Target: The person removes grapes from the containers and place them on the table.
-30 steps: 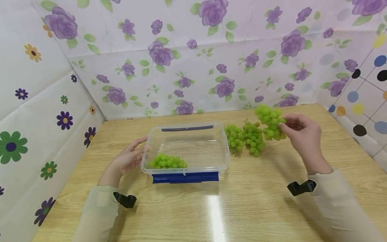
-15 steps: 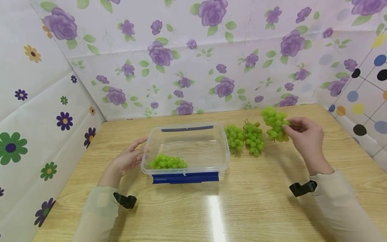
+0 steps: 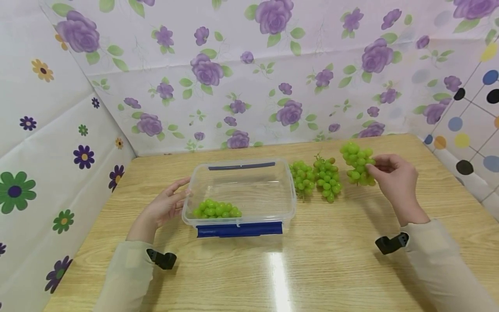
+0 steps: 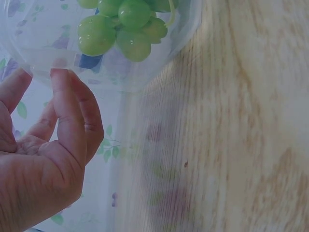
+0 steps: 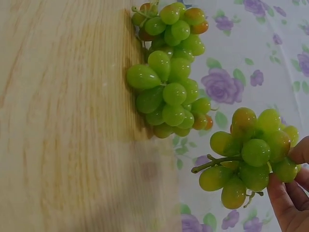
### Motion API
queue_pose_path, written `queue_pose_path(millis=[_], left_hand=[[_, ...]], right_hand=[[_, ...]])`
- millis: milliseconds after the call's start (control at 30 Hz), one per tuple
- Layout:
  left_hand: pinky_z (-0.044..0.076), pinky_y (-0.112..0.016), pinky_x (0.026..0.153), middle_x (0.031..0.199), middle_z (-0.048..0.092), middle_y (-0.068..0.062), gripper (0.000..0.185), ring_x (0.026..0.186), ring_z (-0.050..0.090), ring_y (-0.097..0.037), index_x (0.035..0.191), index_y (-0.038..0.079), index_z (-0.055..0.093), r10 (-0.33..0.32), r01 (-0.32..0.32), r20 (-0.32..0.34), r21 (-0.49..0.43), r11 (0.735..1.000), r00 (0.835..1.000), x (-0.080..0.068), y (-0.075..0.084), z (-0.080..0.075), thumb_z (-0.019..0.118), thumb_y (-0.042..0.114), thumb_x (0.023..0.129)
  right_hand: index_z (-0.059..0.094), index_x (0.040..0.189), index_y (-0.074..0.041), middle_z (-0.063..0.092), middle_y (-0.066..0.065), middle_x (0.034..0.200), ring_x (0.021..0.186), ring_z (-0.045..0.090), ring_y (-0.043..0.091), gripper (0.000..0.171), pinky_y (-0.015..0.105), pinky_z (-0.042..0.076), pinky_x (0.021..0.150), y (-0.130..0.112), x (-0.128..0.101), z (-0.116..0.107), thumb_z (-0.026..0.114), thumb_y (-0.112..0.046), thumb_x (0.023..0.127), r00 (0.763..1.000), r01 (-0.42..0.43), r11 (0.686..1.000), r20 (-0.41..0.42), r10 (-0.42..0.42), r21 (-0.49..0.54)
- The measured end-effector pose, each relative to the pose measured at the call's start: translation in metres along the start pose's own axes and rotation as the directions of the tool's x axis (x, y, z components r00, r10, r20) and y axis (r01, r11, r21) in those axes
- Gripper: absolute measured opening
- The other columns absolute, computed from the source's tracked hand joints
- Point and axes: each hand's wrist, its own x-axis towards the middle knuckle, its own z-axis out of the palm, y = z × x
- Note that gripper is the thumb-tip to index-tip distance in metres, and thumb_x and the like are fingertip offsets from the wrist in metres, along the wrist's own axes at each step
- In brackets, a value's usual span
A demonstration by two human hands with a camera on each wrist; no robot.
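Right wrist view alone shows the stem point(image 5: 212, 163) of the grape bunch point(image 3: 358, 164) the right hand point(image 3: 393, 180) pinches.

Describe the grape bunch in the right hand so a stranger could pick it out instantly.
On the wooden table, right of the clear plastic box, three green grape bunches sit in a row. The one meant is the rightmost bunch, nearest the back wall. Only it is pinched by the right hand; the other two lie untouched.
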Motion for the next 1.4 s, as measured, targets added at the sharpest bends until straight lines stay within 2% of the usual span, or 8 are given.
queue_pose_path(millis=[100,167,333,433,867,1100,1233,1400], left_hand=[[0.055,-0.024,0.074,0.108,0.058,0.004,0.067,0.093,0.066,-0.011,0.154,0.016,0.015,0.006,-0.006,0.008,0.002,1.0,1.0,-0.002,0.002,0.0,0.051,0.029,0.099],[0.055,-0.024,0.074,0.108,0.058,0.004,0.067,0.093,0.066,-0.011,0.154,0.016,0.015,0.007,-0.007,0.009,0.002,1.0,1.0,-0.002,0.002,0.0,0.051,0.029,0.099],[0.055,-0.023,0.073,0.111,0.055,0.001,0.067,0.092,0.066,-0.011,0.153,0.016,0.016,0.005,-0.005,0.01,0.002,1.0,1.0,-0.001,0.002,0.001,0.052,0.03,0.099],[0.055,-0.023,0.073,0.113,0.053,-0.001,0.067,0.091,0.066,-0.011,0.153,0.016,0.018,0.0,0.0,0.001,0.003,1.0,1.0,0.0,0.001,0.001,0.053,0.031,0.098],[0.054,-0.023,0.075,0.124,0.044,-0.009,0.068,0.093,0.065,-0.011,0.153,0.018,0.017,-0.012,0.012,-0.018,0.01,1.0,1.0,0.002,-0.001,0.001,0.053,0.033,0.098],[0.054,-0.022,0.074,0.117,0.05,-0.003,0.068,0.093,0.065,-0.009,0.154,0.017,0.015,-0.004,0.004,-0.008,0.007,1.0,1.0,-0.002,0.001,0.001,0.052,0.032,0.099],[0.054,-0.022,0.075,0.117,0.05,-0.002,0.069,0.092,0.065,-0.008,0.154,0.018,0.015,-0.01,0.01,-0.011,0.003,1.0,1.0,-0.002,0.001,0.0,0.053,0.032,0.098],[0.054,-0.022,0.074,0.118,0.05,-0.004,0.068,0.09,0.065,-0.008,0.153,0.019,0.017,-0.019,0.019,-0.017,-0.002,1.0,1.0,0.0,-0.001,0.0,0.054,0.033,0.098]], right_hand=[[0.065,0.112,0.002,0.05,-0.031,0.079,0.072,0.05,-0.014,0.034,0.003,0.043,0.062,0.003,0.001,0.001,0.066,-0.023,0.09,1.0,-0.001,1.0,0.003,0.001,-0.024],[0.065,0.113,0.002,0.054,-0.025,0.082,0.072,0.049,-0.014,0.033,0.003,0.042,0.062,0.005,0.001,0.001,0.065,-0.023,0.09,1.0,0.002,0.999,0.007,-0.002,-0.042],[0.064,0.114,0.004,0.066,0.013,0.098,0.071,0.046,-0.018,0.033,0.002,0.041,0.061,0.011,0.001,0.005,0.064,-0.021,0.091,0.999,0.029,0.997,0.022,-0.027,-0.074],[0.064,0.113,0.005,0.065,0.025,0.105,0.07,0.044,-0.019,0.033,0.002,0.041,0.06,0.013,0.002,0.007,0.064,-0.019,0.091,0.998,0.05,0.995,0.031,-0.048,-0.084],[0.063,0.11,0.007,0.065,0.027,0.102,0.068,0.041,-0.019,0.031,0.002,0.038,0.058,0.021,0.005,0.01,0.063,-0.017,0.091,0.997,0.074,0.989,0.04,-0.07,-0.126],[0.063,0.111,0.007,0.065,0.026,0.102,0.069,0.041,-0.018,0.031,0.003,0.039,0.058,0.025,0.005,0.013,0.063,-0.017,0.091,0.997,0.065,0.989,0.046,-0.06,-0.134],[0.062,0.112,0.007,0.064,0.027,0.103,0.073,0.045,-0.012,0.031,0.004,0.039,0.058,0.025,0.005,0.015,0.062,-0.017,0.092,0.996,0.076,0.989,0.061,-0.069,-0.127],[0.062,0.112,0.006,0.065,0.026,0.102,0.079,0.055,0.007,0.03,0.004,0.039,0.059,0.028,0.006,0.017,0.062,-0.016,0.092,0.995,0.086,0.986,0.072,-0.076,-0.146]])
